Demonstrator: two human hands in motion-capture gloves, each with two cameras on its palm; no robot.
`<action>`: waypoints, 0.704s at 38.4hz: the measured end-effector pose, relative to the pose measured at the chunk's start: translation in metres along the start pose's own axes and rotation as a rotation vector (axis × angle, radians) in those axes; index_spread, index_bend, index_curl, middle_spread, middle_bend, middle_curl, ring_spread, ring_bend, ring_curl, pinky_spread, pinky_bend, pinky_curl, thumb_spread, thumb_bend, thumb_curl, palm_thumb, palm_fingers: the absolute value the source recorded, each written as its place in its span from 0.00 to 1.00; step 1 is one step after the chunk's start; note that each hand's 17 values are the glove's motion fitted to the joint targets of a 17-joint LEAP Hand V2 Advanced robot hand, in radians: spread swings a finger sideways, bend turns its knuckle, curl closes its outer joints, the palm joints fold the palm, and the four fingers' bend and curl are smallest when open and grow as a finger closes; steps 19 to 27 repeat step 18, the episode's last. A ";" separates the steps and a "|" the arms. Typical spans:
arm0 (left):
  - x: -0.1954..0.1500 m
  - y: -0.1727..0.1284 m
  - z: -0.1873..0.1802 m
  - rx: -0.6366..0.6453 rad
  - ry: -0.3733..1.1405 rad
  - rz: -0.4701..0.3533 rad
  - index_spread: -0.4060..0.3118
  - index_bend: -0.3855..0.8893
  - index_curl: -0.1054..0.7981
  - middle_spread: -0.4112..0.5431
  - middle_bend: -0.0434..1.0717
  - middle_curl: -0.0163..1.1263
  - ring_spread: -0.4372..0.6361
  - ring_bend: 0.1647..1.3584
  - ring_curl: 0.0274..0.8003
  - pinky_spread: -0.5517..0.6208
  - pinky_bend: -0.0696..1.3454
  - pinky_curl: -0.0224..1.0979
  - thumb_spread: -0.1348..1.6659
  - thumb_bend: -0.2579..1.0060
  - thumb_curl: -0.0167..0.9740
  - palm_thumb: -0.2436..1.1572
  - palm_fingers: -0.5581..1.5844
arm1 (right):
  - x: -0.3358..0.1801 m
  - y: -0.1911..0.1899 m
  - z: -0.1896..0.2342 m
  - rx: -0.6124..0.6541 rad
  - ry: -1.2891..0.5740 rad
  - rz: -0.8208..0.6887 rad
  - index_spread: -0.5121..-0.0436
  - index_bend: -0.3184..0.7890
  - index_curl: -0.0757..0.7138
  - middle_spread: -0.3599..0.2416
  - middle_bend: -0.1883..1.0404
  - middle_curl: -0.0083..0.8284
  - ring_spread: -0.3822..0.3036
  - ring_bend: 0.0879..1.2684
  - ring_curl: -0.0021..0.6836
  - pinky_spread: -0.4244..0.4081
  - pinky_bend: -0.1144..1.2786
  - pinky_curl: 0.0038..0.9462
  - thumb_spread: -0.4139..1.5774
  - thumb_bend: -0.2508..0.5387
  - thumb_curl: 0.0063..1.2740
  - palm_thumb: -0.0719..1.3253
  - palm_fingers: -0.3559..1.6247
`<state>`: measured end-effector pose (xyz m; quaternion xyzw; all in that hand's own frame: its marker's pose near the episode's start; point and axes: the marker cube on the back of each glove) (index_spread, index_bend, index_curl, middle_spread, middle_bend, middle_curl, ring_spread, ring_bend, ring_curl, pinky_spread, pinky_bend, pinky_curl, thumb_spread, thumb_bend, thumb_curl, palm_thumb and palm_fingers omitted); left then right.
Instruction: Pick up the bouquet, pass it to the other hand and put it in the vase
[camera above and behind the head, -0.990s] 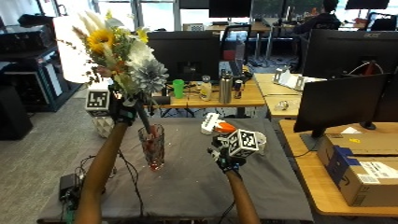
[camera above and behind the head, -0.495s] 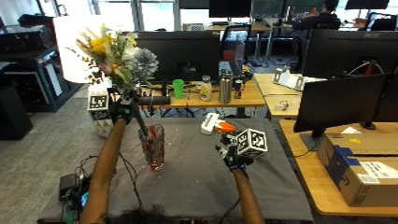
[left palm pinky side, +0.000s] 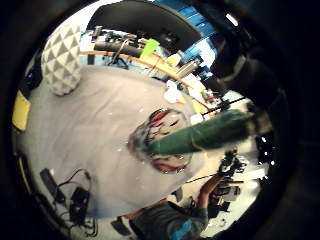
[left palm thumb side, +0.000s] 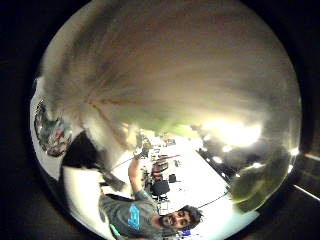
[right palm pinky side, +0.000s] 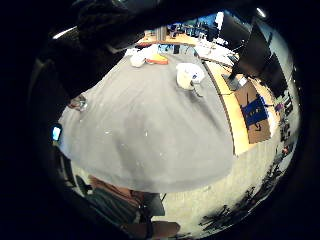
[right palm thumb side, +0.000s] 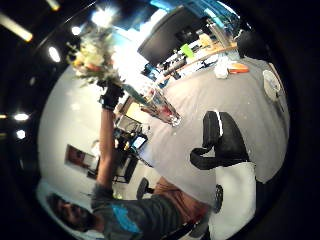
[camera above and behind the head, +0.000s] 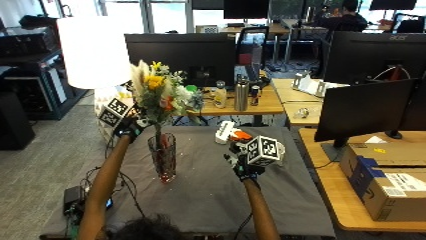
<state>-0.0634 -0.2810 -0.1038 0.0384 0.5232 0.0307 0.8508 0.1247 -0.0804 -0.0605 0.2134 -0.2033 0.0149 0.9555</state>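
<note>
From the outside view, the left hand (camera above and behind the head: 130, 127) is raised beside the tall clear glass vase (camera above and behind the head: 163, 156), its grip closed round the stems of the mixed bouquet of yellow, white and orange flowers (camera above and behind the head: 158, 97). The bouquet stands upright with its stems reaching down into the mouth of the vase, which sits on the grey-covered desk (camera above and behind the head: 200, 200). The right hand (camera above and behind the head: 245, 167) hovers over the desk well apart from the vase, holding nothing; whether its grip is wide or narrow I cannot tell. A small white and orange object (camera above and behind the head: 229, 134) lies on the desk beyond it.

In the left little finger side palm view, the dark green wrapped stem bundle (left palm pinky side: 210, 132) points into the vase's mouth (left palm pinky side: 162, 145).

The left thumb side palm view is mostly blurred blooms (left palm thumb side: 165, 70).

The right thumb side palm view shows the bouquet (right palm thumb side: 92, 60) held above the vase (right palm thumb side: 162, 106).
</note>
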 end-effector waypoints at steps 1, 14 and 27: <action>-0.001 0.006 0.000 -0.018 -0.013 -0.062 0.44 0.37 0.59 0.24 0.35 0.52 0.21 0.48 0.59 0.42 0.39 0.45 0.67 0.18 0.28 0.48 0.47 | -0.002 0.000 0.000 0.001 0.000 -0.002 0.52 0.46 0.64 0.65 0.28 0.44 0.80 0.08 0.45 0.92 0.39 0.38 0.77 0.30 0.41 0.69 0.48; -0.052 0.079 -0.026 -0.459 -0.722 -0.404 0.52 0.42 0.51 0.50 0.18 0.36 0.49 0.40 0.42 0.68 0.43 0.39 0.63 0.17 0.28 0.44 0.41 | -0.016 0.001 0.002 0.019 -0.013 -0.027 0.52 0.46 0.65 0.67 0.28 0.42 0.80 0.08 0.45 0.92 0.37 0.38 0.78 0.30 0.40 0.69 0.47; -0.060 0.098 -0.053 -0.463 -0.907 -0.718 0.52 0.43 0.51 0.52 0.19 0.35 0.51 0.40 0.42 0.70 0.42 0.39 0.63 0.18 0.28 0.43 0.42 | -0.021 -0.001 0.001 0.033 -0.017 -0.037 0.52 0.47 0.66 0.67 0.28 0.41 0.81 0.08 0.44 0.92 0.36 0.38 0.77 0.30 0.40 0.69 0.47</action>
